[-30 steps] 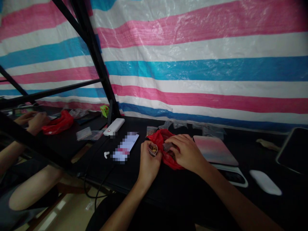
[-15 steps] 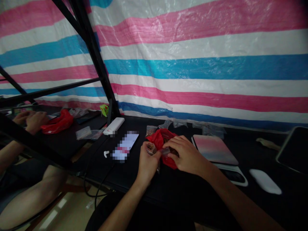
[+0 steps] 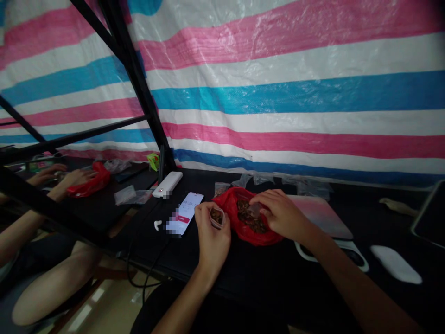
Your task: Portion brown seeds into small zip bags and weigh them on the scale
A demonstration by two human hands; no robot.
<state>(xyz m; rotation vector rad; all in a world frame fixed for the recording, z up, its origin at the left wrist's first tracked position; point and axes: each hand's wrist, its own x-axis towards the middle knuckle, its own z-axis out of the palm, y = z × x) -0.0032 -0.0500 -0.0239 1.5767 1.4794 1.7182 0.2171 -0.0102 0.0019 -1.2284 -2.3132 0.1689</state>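
Note:
My left hand (image 3: 212, 243) is closed round a small clear plastic bag (image 3: 217, 217), its mouth facing up with brown pieces inside. Just right of it, a red plastic bag (image 3: 262, 239) lies spread on the black table, holding many small brown pieces (image 3: 245, 214) whose kind I cannot make out. Over the red bag's right side, my right hand (image 3: 281, 213) pinches a small clear plastic piece (image 3: 256, 209) that touches or hovers just above the pieces. Its exact shape is partly hidden by the fingers.
A lit phone (image 3: 187, 211), an earbud (image 3: 157, 225) and a white power bank (image 3: 168, 184) lie to the left. Clear bags (image 3: 309, 188) line the back. A pinkish flat device (image 3: 321, 215) and a white case (image 3: 396, 263) are at right. A co-worker's hand (image 3: 78, 178) works beyond the black frame.
My hands have moved apart: the right with its plastic piece went right over the red bag, the left slightly left. The red bag's opening and contents show more now.

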